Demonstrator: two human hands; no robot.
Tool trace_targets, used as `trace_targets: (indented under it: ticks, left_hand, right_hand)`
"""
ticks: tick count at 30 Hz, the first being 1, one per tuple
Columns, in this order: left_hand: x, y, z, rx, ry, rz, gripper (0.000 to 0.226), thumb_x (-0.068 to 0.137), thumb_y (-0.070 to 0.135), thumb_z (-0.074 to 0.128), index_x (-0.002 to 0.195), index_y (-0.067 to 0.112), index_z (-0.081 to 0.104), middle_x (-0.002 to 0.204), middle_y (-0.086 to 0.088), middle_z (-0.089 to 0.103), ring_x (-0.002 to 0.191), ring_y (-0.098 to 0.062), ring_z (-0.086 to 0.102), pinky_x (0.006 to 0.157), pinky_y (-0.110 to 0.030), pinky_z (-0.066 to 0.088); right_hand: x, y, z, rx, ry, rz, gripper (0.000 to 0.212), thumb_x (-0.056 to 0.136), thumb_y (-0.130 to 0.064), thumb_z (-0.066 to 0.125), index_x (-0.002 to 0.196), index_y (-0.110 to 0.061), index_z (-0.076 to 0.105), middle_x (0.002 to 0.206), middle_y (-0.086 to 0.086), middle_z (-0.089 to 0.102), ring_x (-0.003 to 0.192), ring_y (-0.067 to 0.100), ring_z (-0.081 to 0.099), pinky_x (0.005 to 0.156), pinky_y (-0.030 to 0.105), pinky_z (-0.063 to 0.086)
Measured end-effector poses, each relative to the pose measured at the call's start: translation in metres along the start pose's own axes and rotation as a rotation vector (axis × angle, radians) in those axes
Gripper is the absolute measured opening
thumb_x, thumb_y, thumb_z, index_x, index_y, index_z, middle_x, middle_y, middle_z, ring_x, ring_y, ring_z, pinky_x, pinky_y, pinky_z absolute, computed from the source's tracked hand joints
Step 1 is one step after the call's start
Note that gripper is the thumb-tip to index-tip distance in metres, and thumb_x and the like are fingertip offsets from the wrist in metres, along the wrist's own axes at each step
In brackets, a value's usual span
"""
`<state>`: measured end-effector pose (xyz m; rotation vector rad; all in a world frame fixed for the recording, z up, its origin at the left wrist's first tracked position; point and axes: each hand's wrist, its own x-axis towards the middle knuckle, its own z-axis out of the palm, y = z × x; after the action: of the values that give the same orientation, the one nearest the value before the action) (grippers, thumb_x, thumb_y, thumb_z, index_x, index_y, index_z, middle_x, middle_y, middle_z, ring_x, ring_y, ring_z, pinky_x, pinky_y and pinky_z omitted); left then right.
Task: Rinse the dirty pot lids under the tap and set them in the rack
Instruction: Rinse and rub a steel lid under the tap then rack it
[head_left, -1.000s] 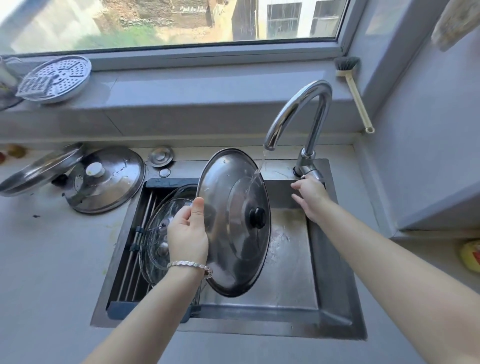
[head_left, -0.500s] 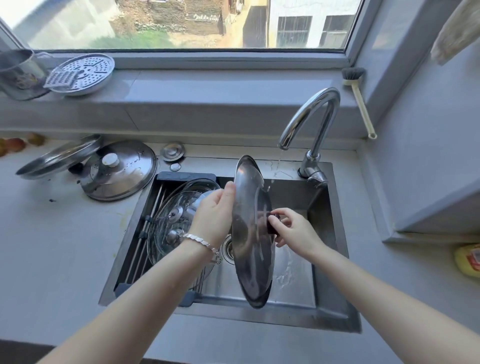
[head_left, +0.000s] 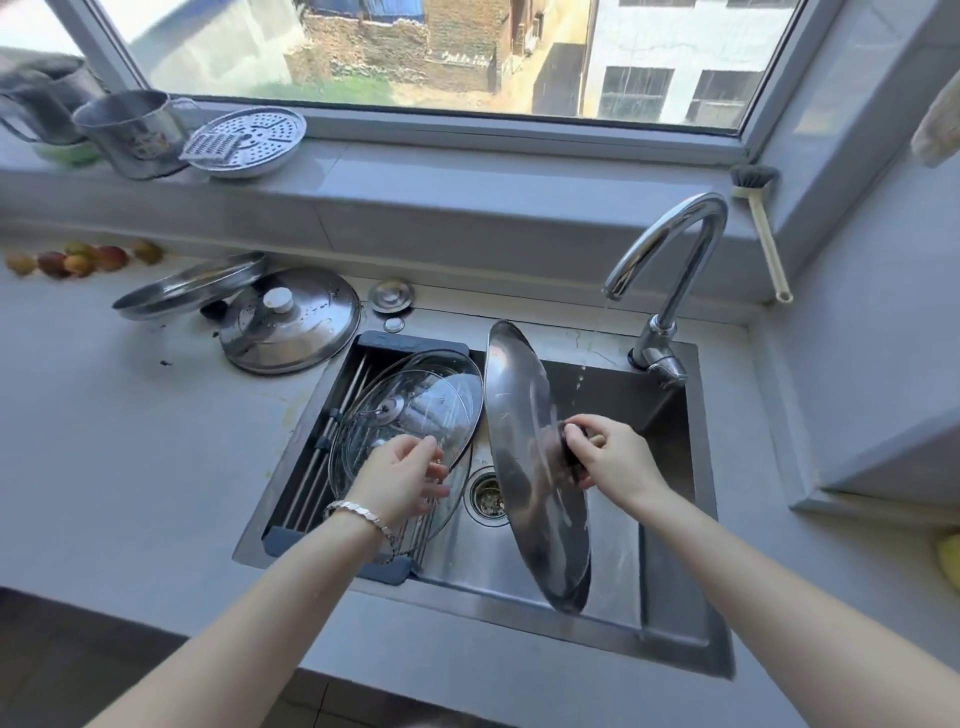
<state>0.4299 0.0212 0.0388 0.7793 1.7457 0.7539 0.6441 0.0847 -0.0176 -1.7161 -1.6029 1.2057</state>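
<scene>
One point of hold: my right grip (head_left: 608, 462) pinches the dark knob (head_left: 568, 444) of the big steel lid (head_left: 524, 467). The lid hangs on edge over the sink (head_left: 670, 415), centre of frame. My left grip (head_left: 397, 480) is off it, fingers loosely spread, over the glass lids (head_left: 415, 405) that lean in the rack (head_left: 322, 457) at the sink's left end (touching the glass or not, can't tell). The tap (head_left: 675, 244), upper right, shows only a thin trickle.

Risks as I read them:
- Wet knob, big lid, one pinch. It could swing about the knob or slip out and bang the sink.
- The steel rim sits just beside the glass lids. A careless swing left puts metal on glass: chip or crack.
- The rack looks crowded. Forcing the steel lid in could tip the leaning glass ones.
- My left grip lies in the lid's path to the rack, so fingers could get caught.

Two more lids wait on the bench (head_left: 130, 441), left of frame: a white-knobbed lid (head_left: 301, 332) and a tilted lid (head_left: 187, 288) behind it. Roughly half done, I'd say.
</scene>
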Motion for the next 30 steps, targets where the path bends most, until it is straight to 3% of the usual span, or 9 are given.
trace_targets:
  ticks: [4, 7, 10, 14, 17, 20, 22, 30]
  left_hand:
    - [0.004, -0.01, -0.017, 0.015, 0.048, -0.056, 0.015, 0.094, 0.015, 0.044, 0.081, 0.013, 0.052, 0.084, -0.006, 0.061, 0.067, -0.016, 0.062, 0.061, -0.029, 0.05]
    - [0.01, -0.017, -0.03, -0.008, 0.08, -0.066, 0.014, 0.093, 0.014, 0.046, 0.081, 0.015, 0.052, 0.084, -0.007, 0.06, 0.067, -0.018, 0.061, 0.062, -0.032, 0.049]
    - [0.017, -0.022, -0.049, -0.028, 0.09, -0.068, 0.013, 0.092, 0.012, 0.047, 0.081, 0.013, 0.052, 0.078, -0.007, 0.059, 0.062, -0.018, 0.059, 0.059, -0.032, 0.047]
    - [0.034, -0.031, -0.087, 0.023, 0.143, -0.019, 0.011, 0.088, 0.003, 0.049, 0.079, 0.006, 0.053, 0.063, -0.009, 0.054, 0.044, -0.01, 0.056, 0.048, -0.022, 0.047]
    - [0.052, -0.041, -0.119, 0.057, 0.148, -0.054, 0.007, 0.087, 0.005, 0.049, 0.084, 0.009, 0.055, 0.07, -0.012, 0.057, 0.055, -0.022, 0.056, 0.062, -0.036, 0.054]
    - [0.071, -0.051, -0.153, 0.063, 0.104, -0.138, 0.011, 0.088, 0.008, 0.048, 0.081, 0.016, 0.051, 0.087, -0.01, 0.059, 0.064, -0.018, 0.058, 0.056, -0.029, 0.048]
    - [0.086, -0.056, -0.174, 0.074, 0.091, -0.165, 0.016, 0.089, 0.008, 0.043, 0.079, 0.018, 0.05, 0.087, -0.008, 0.057, 0.066, -0.016, 0.058, 0.056, -0.028, 0.043]
    - [0.123, -0.063, -0.211, 0.089, -0.043, -0.175, 0.013, 0.091, 0.008, 0.042, 0.085, 0.013, 0.052, 0.082, -0.005, 0.057, 0.067, -0.014, 0.058, 0.056, -0.024, 0.043]
  right_hand:
    - [0.005, -0.014, 0.003, -0.021, -0.073, 0.031, 0.017, 0.087, -0.02, 0.052, 0.081, -0.022, 0.068, 0.066, -0.001, 0.063, 0.058, 0.024, 0.067, 0.066, 0.035, 0.058]
    - [0.006, -0.033, 0.007, -0.058, -0.077, -0.026, 0.017, 0.086, -0.026, 0.056, 0.089, -0.019, 0.071, 0.062, -0.01, 0.061, 0.049, 0.009, 0.061, 0.048, 0.014, 0.05]
    - [0.007, -0.062, 0.016, -0.109, -0.069, -0.104, 0.02, 0.084, -0.037, 0.059, 0.095, -0.023, 0.069, 0.064, -0.016, 0.055, 0.061, 0.015, 0.06, 0.056, 0.025, 0.054]
    - [0.017, -0.104, 0.045, -0.45, 0.024, -0.304, 0.024, 0.081, -0.047, 0.056, 0.093, -0.029, 0.064, 0.07, -0.01, 0.055, 0.073, 0.016, 0.047, 0.062, 0.027, 0.034]
    - [0.03, -0.127, 0.08, -0.675, 0.057, -0.367, 0.027, 0.08, -0.05, 0.052, 0.092, -0.028, 0.062, 0.085, -0.002, 0.062, 0.08, 0.022, 0.053, 0.06, 0.029, 0.03]
    - [0.047, -0.136, 0.118, -0.812, -0.012, -0.329, 0.03, 0.083, -0.047, 0.046, 0.103, -0.029, 0.06, 0.1, 0.003, 0.06, 0.095, 0.025, 0.057, 0.068, 0.03, 0.036]
    - [0.059, -0.137, 0.14, -0.887, -0.048, -0.284, 0.031, 0.086, -0.046, 0.044, 0.105, -0.028, 0.061, 0.102, 0.006, 0.058, 0.094, 0.027, 0.058, 0.071, 0.031, 0.039]
    - [0.094, -0.133, 0.203, -1.117, -0.127, -0.156, 0.032, 0.089, -0.04, 0.039, 0.096, -0.018, 0.061, 0.1, 0.008, 0.058, 0.081, 0.027, 0.056, 0.053, 0.026, 0.027]
